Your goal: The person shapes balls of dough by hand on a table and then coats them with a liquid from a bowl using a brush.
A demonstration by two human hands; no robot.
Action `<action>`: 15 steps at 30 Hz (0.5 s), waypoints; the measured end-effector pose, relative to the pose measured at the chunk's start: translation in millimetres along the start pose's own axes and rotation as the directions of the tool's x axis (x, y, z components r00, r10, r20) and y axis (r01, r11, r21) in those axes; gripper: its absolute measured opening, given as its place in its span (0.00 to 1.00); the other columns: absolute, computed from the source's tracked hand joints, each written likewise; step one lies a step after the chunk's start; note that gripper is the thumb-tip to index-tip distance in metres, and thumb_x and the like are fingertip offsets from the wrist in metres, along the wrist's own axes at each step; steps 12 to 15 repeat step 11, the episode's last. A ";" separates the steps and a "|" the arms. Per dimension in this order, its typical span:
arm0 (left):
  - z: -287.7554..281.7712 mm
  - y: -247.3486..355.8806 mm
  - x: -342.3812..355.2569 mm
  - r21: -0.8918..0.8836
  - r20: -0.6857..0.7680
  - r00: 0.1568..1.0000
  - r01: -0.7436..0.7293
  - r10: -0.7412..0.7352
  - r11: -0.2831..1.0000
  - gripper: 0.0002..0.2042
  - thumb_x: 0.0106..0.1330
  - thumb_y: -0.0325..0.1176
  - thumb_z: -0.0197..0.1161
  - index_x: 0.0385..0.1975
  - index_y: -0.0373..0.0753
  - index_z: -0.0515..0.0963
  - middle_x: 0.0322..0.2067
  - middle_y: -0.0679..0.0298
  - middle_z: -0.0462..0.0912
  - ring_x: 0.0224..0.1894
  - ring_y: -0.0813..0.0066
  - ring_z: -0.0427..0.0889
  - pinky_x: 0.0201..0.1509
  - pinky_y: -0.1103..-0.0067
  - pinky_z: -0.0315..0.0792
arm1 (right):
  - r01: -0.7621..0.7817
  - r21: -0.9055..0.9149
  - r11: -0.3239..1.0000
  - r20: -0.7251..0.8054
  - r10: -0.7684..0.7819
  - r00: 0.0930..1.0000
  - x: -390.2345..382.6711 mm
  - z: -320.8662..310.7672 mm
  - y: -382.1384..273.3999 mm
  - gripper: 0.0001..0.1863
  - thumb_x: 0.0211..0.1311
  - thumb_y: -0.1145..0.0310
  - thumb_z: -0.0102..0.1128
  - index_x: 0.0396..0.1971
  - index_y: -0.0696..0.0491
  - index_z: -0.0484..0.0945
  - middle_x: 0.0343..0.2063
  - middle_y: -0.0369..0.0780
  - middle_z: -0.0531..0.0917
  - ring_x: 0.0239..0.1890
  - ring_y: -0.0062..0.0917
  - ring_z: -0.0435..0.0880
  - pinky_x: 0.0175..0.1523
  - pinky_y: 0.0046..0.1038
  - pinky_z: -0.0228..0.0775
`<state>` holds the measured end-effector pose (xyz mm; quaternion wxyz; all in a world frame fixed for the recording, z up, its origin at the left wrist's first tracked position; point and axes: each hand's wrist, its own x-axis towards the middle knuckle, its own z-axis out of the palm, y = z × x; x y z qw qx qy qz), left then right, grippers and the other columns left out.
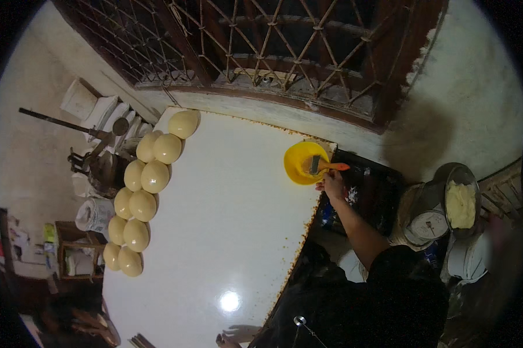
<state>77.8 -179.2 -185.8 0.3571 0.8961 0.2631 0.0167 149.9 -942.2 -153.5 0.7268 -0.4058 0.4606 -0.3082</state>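
My right hand (333, 184) is at the far right corner of the white table, beside a yellow bowl (294, 162). Its fingers close around the orange handle of a flat brush (325, 166), whose bristle end lies over the inside of the bowl. Other fingers of this hand reach along the bowl's near rim. At the bottom edge of the view, only part of my left hand (226, 341) shows over the table, its fingers apart and nothing visible in them. Several glossy, pale yellow dough balls (155, 176) lie along the table's left side in a double row.
The white table (232, 220) has brown crumbs along its right edge. To the right stand a dark tray (371, 185), a round dial scale (428, 225) and a metal bowl with pale yellow contents (462, 203). A metal machine with a long lever (102, 168) is left. A latticed window (261, 52) is behind.
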 end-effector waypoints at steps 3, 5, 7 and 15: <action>43.4 56.6 6.5 -0.159 0.077 0.984 -0.148 0.162 0.976 0.23 0.68 0.41 0.69 0.52 0.28 0.75 0.47 0.54 0.77 0.51 0.64 0.76 0.56 0.70 0.72 | 0.149 -0.004 0.989 -0.030 -0.149 0.988 4.1 -27.6 -18.8 0.13 0.70 0.72 0.57 0.52 0.55 0.69 0.31 0.42 0.81 0.31 0.33 0.89 0.37 0.37 0.86; 58.1 79.5 2.0 -0.346 0.115 0.963 -0.191 0.243 0.919 0.21 0.69 0.41 0.67 0.50 0.28 0.77 0.48 0.53 0.76 0.54 0.60 0.75 0.59 0.65 0.71 | 0.226 -0.080 0.971 0.007 -0.226 0.974 -2.7 -33.2 -17.8 0.12 0.71 0.72 0.58 0.51 0.55 0.72 0.34 0.41 0.82 0.33 0.31 0.88 0.41 0.33 0.84; 52.6 84.3 -8.1 -0.329 0.112 0.898 -0.370 0.425 0.869 0.19 0.73 0.41 0.65 0.51 0.29 0.77 0.51 0.53 0.73 0.53 0.61 0.76 0.58 0.68 0.72 | 0.277 -0.206 0.939 0.121 -0.256 0.959 -29.0 -47.6 2.4 0.10 0.70 0.73 0.59 0.49 0.55 0.75 0.35 0.42 0.83 0.32 0.28 0.87 0.38 0.31 0.83; 30.5 23.4 -28.3 -0.314 -0.001 0.881 -0.449 0.473 0.836 0.23 0.66 0.47 0.68 0.48 0.30 0.79 0.50 0.51 0.75 0.54 0.56 0.75 0.66 0.60 0.71 | 0.291 -0.190 0.938 0.302 -0.226 0.926 -116.9 -110.9 77.7 0.10 0.65 0.78 0.60 0.44 0.54 0.78 0.30 0.39 0.83 0.33 0.26 0.86 0.34 0.28 0.79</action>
